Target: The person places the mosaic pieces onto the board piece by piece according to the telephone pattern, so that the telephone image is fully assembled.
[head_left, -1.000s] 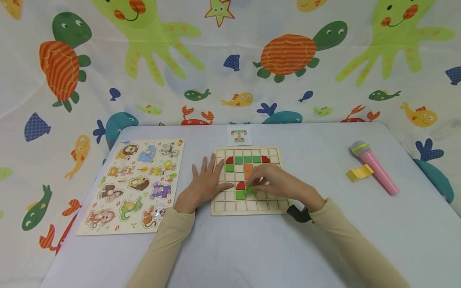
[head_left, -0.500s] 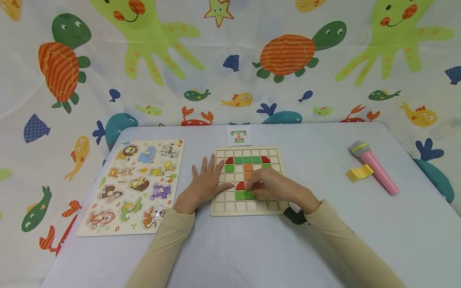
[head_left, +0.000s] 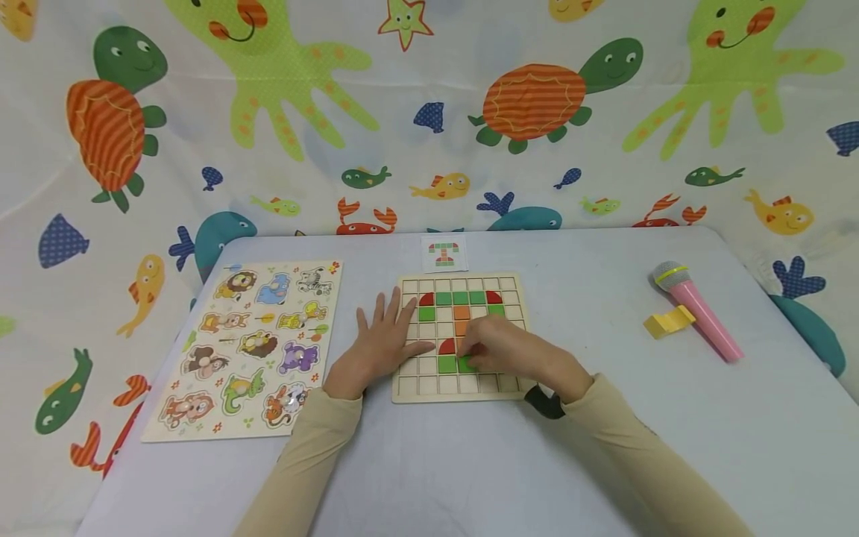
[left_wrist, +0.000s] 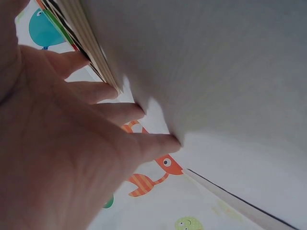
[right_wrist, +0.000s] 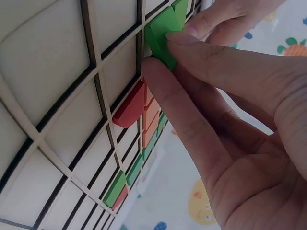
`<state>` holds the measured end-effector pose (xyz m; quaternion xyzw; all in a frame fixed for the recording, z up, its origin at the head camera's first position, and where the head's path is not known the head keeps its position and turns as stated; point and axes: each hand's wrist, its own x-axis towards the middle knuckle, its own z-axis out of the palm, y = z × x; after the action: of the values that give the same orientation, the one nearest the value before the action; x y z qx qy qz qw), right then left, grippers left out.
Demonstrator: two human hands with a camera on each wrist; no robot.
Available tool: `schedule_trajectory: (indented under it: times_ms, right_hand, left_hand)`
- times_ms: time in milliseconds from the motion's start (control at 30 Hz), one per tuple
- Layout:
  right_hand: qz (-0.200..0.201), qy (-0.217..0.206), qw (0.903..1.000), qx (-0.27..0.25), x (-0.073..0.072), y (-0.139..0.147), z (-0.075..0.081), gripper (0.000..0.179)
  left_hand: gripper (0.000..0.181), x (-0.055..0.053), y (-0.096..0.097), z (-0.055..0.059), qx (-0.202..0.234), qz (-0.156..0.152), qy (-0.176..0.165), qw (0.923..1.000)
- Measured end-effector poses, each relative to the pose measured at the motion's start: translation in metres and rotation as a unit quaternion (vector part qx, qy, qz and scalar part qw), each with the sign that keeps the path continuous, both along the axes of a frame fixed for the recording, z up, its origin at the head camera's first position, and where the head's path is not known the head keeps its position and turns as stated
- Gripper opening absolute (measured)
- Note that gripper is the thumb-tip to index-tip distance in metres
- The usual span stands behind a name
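A wooden grid board [head_left: 429, 394] lies on the table with red, green and orange pieces in its cells. My right hand [head_left: 511, 349] is over the board's lower middle. Its thumb and index finger pinch a green square block [right_wrist: 162, 36], which sits tilted at a cell beside another green block [head_left: 447, 364]. My left hand [head_left: 376, 344] lies with spread, straight fingers at the board's left edge, its thumb reaching onto the grid. A red quarter-round piece [head_left: 447, 347] and orange squares [head_left: 461, 313] are just beyond the right fingertips, partly covered by that hand.
A card with a coloured block pattern [head_left: 444, 254] lies behind the board. On the left is an animal puzzle board [head_left: 235, 350]. A pink toy microphone [head_left: 705, 317] and a yellow block [head_left: 669, 322] lie on the right. A printed sea-animal cloth [head_left: 429, 149] hangs behind the table.
The right hand has shifted slightly left and nearer the person, bringing the green block beside the other green one. A green piece at the upper right has come into view. The left hand stays put.
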<state>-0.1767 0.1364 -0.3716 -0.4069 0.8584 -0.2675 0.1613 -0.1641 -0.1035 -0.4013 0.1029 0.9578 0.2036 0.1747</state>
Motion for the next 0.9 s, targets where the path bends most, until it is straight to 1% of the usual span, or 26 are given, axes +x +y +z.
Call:
schedule_trajectory:
  times_ms: [167, 300, 467, 767, 900]
  right_hand:
    - [0.01, 0.033, 0.9993, 0.018, 0.0027, -0.0029, 0.0018, 0.014]
    - [0.009, 0.049, 0.9983, 0.032, 0.0046, -0.0052, 0.0039, 0.014]
    - [0.006, 0.051, 0.9977, 0.044, 0.0056, -0.0064, 0.004, 0.015]
    - [0.005, 0.065, 0.997, 0.042, 0.008, -0.0075, 0.0002, 0.016]
    - [0.009, 0.063, 0.997, 0.043, 0.0098, -0.0046, 0.0007, 0.014]
  left_hand:
    - [0.091, -0.0006, 0.0001, 0.0008, -0.001, 0.0, 0.0, 1.0]
    - [0.091, -0.0015, -0.0001, 0.0005, 0.0, 0.0, 0.005, 1.0]
    - [0.091, -0.0016, 0.0002, -0.0004, -0.003, -0.003, 0.005, 1.0]
    - [0.091, -0.0005, 0.0009, -0.0015, -0.002, 0.0, 0.004, 1.0]
    - [0.091, 0.0, 0.0009, -0.0014, 0.0, 0.0, 0.004, 1.0]
